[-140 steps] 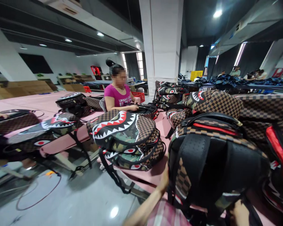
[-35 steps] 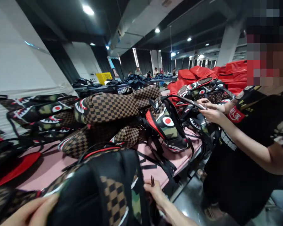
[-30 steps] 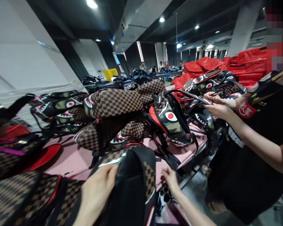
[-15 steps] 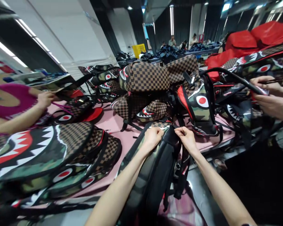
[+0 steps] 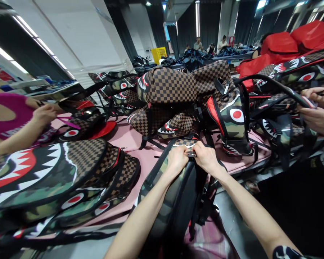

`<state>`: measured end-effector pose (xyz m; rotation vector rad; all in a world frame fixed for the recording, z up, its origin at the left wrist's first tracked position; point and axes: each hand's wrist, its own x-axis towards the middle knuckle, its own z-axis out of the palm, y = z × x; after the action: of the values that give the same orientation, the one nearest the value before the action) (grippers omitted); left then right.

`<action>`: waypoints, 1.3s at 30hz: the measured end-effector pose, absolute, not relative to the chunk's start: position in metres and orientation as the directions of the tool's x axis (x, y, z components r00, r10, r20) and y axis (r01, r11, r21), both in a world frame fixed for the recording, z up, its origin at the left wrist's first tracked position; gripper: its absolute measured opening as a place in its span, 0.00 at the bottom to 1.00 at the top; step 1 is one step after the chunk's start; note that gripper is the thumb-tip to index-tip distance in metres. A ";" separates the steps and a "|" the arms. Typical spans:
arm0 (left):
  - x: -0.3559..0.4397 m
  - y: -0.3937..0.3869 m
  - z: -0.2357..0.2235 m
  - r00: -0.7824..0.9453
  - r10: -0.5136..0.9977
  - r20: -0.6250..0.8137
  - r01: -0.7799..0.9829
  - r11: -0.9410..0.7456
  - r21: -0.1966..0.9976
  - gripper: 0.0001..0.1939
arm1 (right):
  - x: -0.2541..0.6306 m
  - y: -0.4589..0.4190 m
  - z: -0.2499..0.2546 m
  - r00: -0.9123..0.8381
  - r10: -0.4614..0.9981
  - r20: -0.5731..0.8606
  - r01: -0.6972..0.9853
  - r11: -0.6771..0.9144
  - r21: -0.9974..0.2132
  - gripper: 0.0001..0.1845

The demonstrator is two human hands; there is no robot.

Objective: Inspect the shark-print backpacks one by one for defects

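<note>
A camouflage backpack (image 5: pixel 158 196) with a brown checked top and a black padded back stands in front of me. My left hand (image 5: pixel 177 159) is closed on its upper edge, fingers pinched near the seam. Beside it, my right hand (image 5: pixel 206 157) is closed too, its fingertips almost meeting the left ones over the top of the bag. A small shiny metal piece (image 5: pixel 190 153) shows between the fingertips; its kind is too small to tell. The fingers hide the seam under them.
A large shark-mouth backpack (image 5: pixel 43 176) lies to the left on the pink table cover (image 5: pixel 132 144). More checked bags (image 5: pixel 170 86) are piled ahead. A co-worker in a magenta top (image 5: pixel 9 115) works at left; another person's hands (image 5: pixel 320 111) hold a strap at right. Red bags (image 5: pixel 280 46) lie behind.
My right hand has moved left and in, from beside the bag's edge to the left hand's fingertips. The metal piece now shows between them. The left hand stays at the bag's top.
</note>
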<state>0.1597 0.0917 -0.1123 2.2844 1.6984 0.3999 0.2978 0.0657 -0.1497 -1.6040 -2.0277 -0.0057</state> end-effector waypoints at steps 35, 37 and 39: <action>0.161 0.102 -0.117 0.209 0.978 -0.005 0.879 -0.185 0.439 0.14 | 0.346 0.093 -0.146 -0.246 0.786 0.568 0.747 0.527 -0.406 0.12; 0.160 0.102 -0.119 0.207 0.978 0.000 0.879 -0.186 0.440 0.14 | 0.346 0.095 -0.147 -0.256 0.777 0.575 0.732 0.544 -0.410 0.12; 0.160 0.103 -0.120 0.209 0.978 0.001 0.877 -0.187 0.443 0.14 | 0.347 0.097 -0.148 -0.265 0.770 0.580 0.724 0.556 -0.407 0.12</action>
<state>0.1597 0.1031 -0.1196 2.1428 1.7337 0.4062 0.3472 0.0972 -0.1485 -1.1986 -2.0270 0.0764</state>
